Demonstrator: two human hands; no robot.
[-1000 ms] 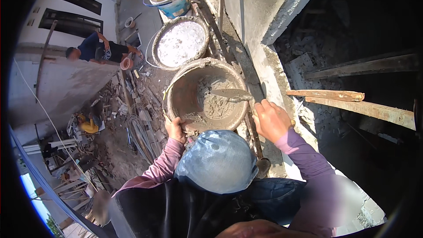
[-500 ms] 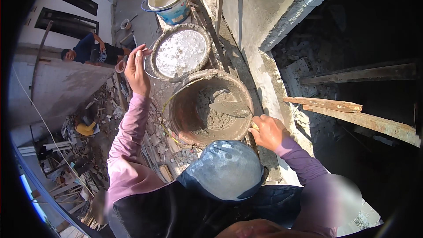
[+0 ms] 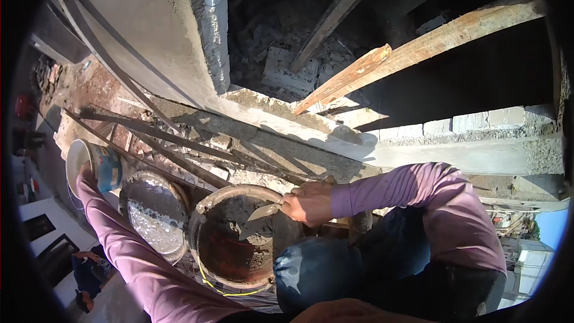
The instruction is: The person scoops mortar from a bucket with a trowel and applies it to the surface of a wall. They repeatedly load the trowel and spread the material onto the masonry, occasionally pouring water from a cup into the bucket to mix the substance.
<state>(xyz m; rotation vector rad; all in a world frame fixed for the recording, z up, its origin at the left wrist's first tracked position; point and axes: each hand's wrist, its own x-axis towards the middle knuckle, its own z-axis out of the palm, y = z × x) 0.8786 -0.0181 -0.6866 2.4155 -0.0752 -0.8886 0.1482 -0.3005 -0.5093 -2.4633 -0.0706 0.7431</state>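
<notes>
My right hand [image 3: 306, 202] is closed round the handle of a pointed trowel [image 3: 259, 218]. The trowel's blade hangs over a round tub [image 3: 210, 198] with a mortar-crusted rim. Grey mortar [image 3: 260, 247] lies inside the tub, part of it in shadow. My left arm stretches out to the far left. There my left hand [image 3: 87, 171] dips into a white and blue bucket [image 3: 109, 168], and its fingers are hidden. Between bucket and tub stands a crusted pail [image 3: 156, 221] holding something whitish and wet-looking.
A rough block wall [image 3: 287, 128] runs along the far side. Wooden beams [image 3: 430, 48] slant over a dark, rubble-strewn opening beyond it. Narrow planks [image 3: 173, 143] lie behind the containers. At the lower left, another person [image 3: 89, 272] is partly in view.
My left hand has left the pail's rim and reached into the white and blue bucket. My right hand still grips the trowel over the tub. The whole view has turned.
</notes>
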